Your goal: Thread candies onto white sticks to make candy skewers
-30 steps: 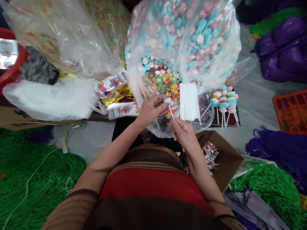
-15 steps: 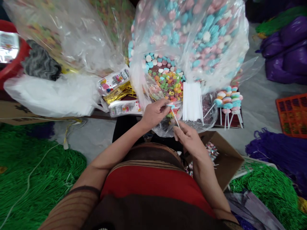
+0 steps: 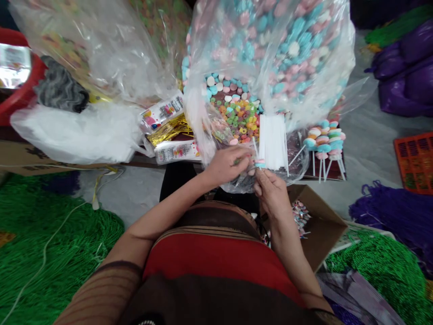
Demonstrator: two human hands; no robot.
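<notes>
My right hand (image 3: pixel 272 189) pinches a thin white stick with flat blue and pink candy discs (image 3: pixel 260 163) threaded on it. The stick's white tip shows above the discs. Close against it on the left, my left hand (image 3: pixel 228 163) has curled fingers, with a bit of a green candy ring (image 3: pixel 237 161) showing among them. Just beyond both hands lies a heap of coloured candy rings (image 3: pixel 241 118), with loose pink, blue and white candy discs (image 3: pixel 226 85) behind it. A bundle of white sticks (image 3: pixel 272 142) lies right of the heap.
Finished candy skewers (image 3: pixel 324 139) lie at the table's right end. A large clear bag of candy discs (image 3: pixel 270 40) stands at the back, a bag of candy rings (image 3: pixel 101 45) to its left. Below right, an open cardboard box (image 3: pixel 320 225) holds wrapped pieces. Green bead strands (image 3: pixel 50 243) cover the floor.
My right hand has risen, bringing the stick's upper end with the discs to the right of my left fingers. My left hand has shifted slightly right and down, and now has a green ring showing.
</notes>
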